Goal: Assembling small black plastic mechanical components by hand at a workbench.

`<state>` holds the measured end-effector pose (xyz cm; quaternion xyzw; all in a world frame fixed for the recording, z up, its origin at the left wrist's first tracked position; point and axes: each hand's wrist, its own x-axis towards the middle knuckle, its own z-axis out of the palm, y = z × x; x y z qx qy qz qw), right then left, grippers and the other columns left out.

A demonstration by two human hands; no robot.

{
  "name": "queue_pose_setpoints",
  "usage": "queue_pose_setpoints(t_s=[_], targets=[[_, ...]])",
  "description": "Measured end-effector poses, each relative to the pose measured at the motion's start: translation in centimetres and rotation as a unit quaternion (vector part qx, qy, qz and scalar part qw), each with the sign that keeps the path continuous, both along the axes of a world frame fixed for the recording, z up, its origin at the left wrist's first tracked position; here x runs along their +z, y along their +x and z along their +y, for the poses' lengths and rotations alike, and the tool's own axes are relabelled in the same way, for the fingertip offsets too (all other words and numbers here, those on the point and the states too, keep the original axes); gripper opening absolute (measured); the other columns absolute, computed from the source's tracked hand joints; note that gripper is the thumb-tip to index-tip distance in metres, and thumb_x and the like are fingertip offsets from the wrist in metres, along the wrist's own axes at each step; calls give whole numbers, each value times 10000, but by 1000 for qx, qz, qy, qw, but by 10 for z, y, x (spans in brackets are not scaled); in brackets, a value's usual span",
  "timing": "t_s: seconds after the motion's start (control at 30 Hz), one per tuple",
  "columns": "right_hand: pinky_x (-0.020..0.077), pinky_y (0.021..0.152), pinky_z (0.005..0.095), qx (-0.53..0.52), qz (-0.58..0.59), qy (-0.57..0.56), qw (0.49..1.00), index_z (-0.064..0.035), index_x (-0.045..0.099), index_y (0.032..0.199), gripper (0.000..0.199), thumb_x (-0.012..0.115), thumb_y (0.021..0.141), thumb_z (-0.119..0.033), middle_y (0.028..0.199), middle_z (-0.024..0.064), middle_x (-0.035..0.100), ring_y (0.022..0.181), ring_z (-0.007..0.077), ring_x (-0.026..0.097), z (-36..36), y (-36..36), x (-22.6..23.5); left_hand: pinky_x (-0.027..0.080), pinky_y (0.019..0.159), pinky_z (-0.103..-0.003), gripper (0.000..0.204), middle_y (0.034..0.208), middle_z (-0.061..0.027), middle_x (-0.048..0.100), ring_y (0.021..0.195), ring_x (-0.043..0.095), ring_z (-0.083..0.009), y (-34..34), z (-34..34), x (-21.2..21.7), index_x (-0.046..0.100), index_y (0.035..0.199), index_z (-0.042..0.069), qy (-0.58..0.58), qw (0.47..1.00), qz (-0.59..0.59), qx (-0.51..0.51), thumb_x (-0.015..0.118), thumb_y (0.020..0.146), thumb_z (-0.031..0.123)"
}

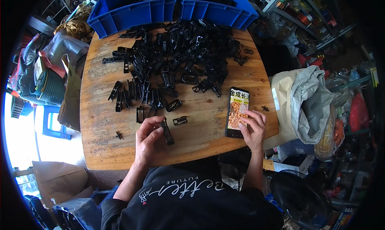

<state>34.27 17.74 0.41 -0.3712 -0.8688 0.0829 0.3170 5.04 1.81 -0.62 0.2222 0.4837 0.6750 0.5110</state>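
Note:
My left hand (147, 141) grips a long black plastic part (167, 134) between thumb and fingers, just above the near side of the wooden table. Over to the right lies a phone (236, 117) with a lit screen showing pictures of food. My right hand (253, 129) is over its lower right, fingers stretched out and apart, the fingertips at the screen; whether they touch it I cannot tell. Beyond my left hand several loose black frame-shaped parts (180, 120) lie on the wood, in front of a big heap of similar black parts (176, 57).
Two blue bins (134, 15) with black parts inside stand at the table's far edge. A wooden table (108, 147) carries everything. To the right is a large open sack (298, 105); a black fan (300, 196) stands lower right. Bags and cardboard crowd the left side.

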Motion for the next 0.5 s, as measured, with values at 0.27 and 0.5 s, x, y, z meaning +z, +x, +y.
queue_pose_setpoints(t_s=[0.27,0.5], targets=[[418,821,358,-64,67,19,995,18,649,803,143,578,824,-105,899,92,636,909,263,545,3,7,-2,427,716,-209,316,879,1,520,781,515,-79,2,2,-1,515,1136,33,9,999,-11,36,529,821,35],[421,800,359,-62,75,4,995,17,648,802,212,497,869,-116,878,104,638,883,265,553,1,4,-3,422,718,-204,324,855,8,521,777,514,-72,0,3,-5,512,1140,36,16,998,-36,40,521,817,8]])
